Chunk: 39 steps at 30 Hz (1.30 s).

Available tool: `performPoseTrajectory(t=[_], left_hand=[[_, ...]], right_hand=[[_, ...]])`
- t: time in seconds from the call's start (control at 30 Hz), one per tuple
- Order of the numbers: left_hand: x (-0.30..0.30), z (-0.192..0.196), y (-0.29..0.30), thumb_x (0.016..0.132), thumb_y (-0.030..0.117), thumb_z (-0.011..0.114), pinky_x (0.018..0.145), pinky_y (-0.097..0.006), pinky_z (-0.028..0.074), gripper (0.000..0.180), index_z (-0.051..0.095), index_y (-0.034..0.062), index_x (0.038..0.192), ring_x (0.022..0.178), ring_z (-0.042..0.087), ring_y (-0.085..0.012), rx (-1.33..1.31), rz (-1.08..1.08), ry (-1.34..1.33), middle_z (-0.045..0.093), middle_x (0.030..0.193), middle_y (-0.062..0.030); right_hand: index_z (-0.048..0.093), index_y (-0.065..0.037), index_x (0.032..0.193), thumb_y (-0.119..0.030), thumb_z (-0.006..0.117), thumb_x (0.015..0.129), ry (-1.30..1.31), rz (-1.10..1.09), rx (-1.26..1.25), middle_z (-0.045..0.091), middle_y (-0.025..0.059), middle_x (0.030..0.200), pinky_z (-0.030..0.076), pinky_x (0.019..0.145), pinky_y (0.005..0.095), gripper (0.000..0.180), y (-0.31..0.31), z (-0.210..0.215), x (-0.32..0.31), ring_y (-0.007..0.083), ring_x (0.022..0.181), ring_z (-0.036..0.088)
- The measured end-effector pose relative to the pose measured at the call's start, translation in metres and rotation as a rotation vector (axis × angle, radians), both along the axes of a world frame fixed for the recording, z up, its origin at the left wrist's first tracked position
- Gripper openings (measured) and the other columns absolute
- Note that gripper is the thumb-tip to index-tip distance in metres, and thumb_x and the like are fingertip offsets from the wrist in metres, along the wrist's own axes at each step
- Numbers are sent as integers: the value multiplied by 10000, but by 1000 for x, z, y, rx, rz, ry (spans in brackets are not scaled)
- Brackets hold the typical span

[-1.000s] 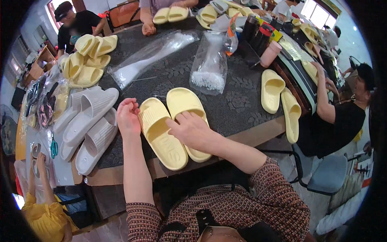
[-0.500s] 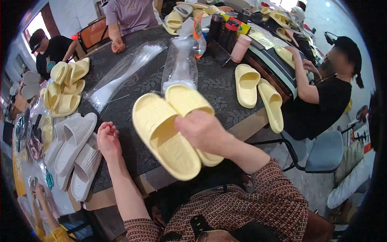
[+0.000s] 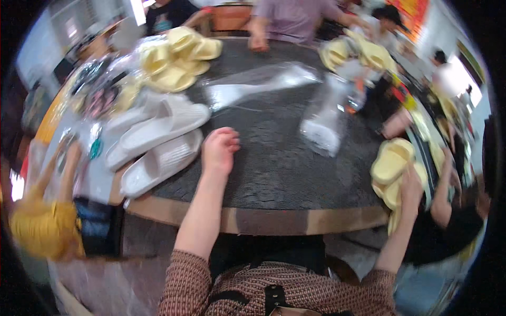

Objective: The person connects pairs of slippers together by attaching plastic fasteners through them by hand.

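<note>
My right hand (image 3: 411, 183) reaches far out to the right and grips a pair of pale yellow slippers (image 3: 391, 160) at the right edge of the dark round table (image 3: 274, 168). The picture is blurred there, so the exact grip is unclear. My left hand (image 3: 219, 146) rests on the table top with its fingers curled and nothing in it. Two white slippers (image 3: 161, 141) lie just left of that hand, not touching it.
A pile of yellow slippers (image 3: 176, 60) sits at the far left of the table. Clear plastic bags (image 3: 326, 118) lie across the middle and right. Other people sit around the table: one in yellow (image 3: 39, 229) at lower left, one in black (image 3: 456, 226) at right, others at the far side.
My right hand has carried the yellow pair from in front of me out to the table's right edge. My left hand has stayed on the table. The camera has swung.
</note>
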<state>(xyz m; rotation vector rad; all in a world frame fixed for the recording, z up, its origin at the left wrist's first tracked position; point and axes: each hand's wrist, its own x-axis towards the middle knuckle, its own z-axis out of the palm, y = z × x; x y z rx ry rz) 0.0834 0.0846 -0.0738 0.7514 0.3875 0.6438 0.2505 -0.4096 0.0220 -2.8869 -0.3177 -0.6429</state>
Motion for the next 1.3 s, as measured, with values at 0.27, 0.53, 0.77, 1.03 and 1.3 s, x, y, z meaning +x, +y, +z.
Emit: performPoseTrajectory(t=[0.27,0.53,0.77,1.03,1.3], left_hand=[[-3,5,-2,771,13,517,571,-232,442,139,594,41,883,659,546,-107,258,92,153,600,796,-37],[-9,53,36,790,10,537,631,-238,434,144,619,4,909,723,544,-109,1078,586,285,597,804,-44],[-52,91,168,694,183,653,934,-455,417,533,528,44,1193,1121,509,-358,1659,610,1176,573,1143,-197],[-58,95,212,689,399,733,988,-472,386,817,390,14,1323,1217,474,-360,1357,173,1533,537,1266,-209],[-35,86,174,772,150,549,926,-479,414,279,649,50,1013,1107,553,-351,1446,259,1545,618,1142,-164]], right_hand=[[568,36,1155,-134,485,931,-70,198,113,615,206,1087,445,881,399,293,44,-7,-22,349,1024,576],[656,-30,970,-82,594,843,-31,805,309,666,148,903,481,755,391,150,182,-11,-85,311,831,625],[650,-43,894,-61,645,783,33,1076,338,656,106,780,470,632,375,112,220,-60,-116,265,694,622],[623,-31,877,-15,652,751,-5,1193,430,625,98,733,471,620,374,131,222,-80,-108,261,671,597],[621,-34,871,-27,646,757,4,1177,448,614,92,710,473,623,369,117,222,-84,-105,263,660,594]])
